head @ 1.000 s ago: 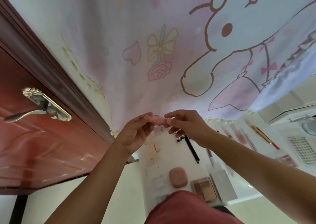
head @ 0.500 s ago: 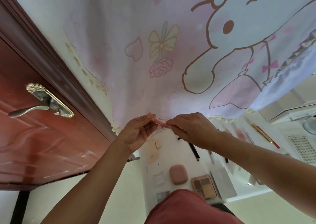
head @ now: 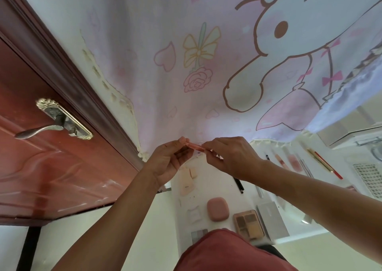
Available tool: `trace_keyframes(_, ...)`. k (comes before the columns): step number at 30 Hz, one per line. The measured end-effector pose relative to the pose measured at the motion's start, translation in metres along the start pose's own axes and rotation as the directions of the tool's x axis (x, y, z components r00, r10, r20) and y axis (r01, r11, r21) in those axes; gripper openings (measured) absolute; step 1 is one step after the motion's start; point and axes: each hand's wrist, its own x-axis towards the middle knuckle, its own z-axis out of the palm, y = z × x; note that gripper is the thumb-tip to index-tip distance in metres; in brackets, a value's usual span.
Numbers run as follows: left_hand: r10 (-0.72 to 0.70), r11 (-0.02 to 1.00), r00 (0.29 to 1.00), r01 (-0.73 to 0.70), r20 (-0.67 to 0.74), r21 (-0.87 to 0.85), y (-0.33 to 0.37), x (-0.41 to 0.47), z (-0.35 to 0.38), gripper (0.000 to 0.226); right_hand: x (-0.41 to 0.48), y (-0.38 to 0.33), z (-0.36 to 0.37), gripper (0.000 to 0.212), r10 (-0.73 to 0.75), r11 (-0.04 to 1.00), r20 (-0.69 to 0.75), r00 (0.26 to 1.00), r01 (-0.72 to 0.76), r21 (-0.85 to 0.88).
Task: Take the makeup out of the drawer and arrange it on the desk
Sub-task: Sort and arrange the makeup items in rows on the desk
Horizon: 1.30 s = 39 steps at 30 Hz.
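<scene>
A printed cloth [head: 206, 64] is hung down the wall behind the desk, and a red-brown door [head: 41, 167] with a metal handle [head: 55, 122] is seen to its left. The white desk [head: 219, 179] is set below the cloth. Much makeup is already laid out on it in loose rows, presumably so that each piece can be seen and reached. A silver box [head: 272, 217] lies with a palette [head: 249, 224] just beside it, then a pink case [head: 217, 208], a beige tube [head: 187, 182] and a black pencil [head: 238, 185]. A red pencil [head: 324, 163] is placed well off to the right among other thin pieces. The drawer is not shown. Both hands are raised above the far end of the desk, and a small pink stick [head: 195, 146] is held in the air between them. One end is pinched by the fingertips of the left hand [head: 167, 161], and the other end is pinched by the thumb and forefinger of the right hand [head: 231, 157]. This two-ended hold suggests that the stick is being checked, or its cap pressed or twisted, before it is set down; which of these cannot be told. A free spot among the thin pieces is judged the likely place for it.
</scene>
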Motion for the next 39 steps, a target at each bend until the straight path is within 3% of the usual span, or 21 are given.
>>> trace_keyframes(23, 0.062, 0.985, 0.996, -0.072, 0.067, 0.157, 0.001, 0.001, -0.005, 0.033, -0.003, 0.012, 0.005, 0.022, -0.026, 0.999, -0.040, 0.999, 0.027, 0.028)
trace_keyframes(30, 0.064, 0.992, 0.996, -0.070, 0.059, 0.110, 0.000, 0.001, -0.004, 0.032, -0.001, 0.017, 0.005, 0.021, -0.034, 0.999, -0.029, 0.999, 0.035, 0.036)
trace_keyframes(35, 0.016, 0.992, 0.997, -0.025, 0.073, 0.120, -0.001, 0.001, -0.007, 0.050, 0.001, 0.021, 0.007, 0.020, -0.023, 0.998, 0.009, 1.000, 0.022, 0.061)
trace_keyframes(39, -0.015, 0.991, 0.997, 0.004, 0.080, 0.132, -0.005, 0.004, -0.010, 0.037, -0.002, 0.024, 0.007, 0.021, -0.012, 0.996, 0.041, 0.999, 0.009, 0.088)
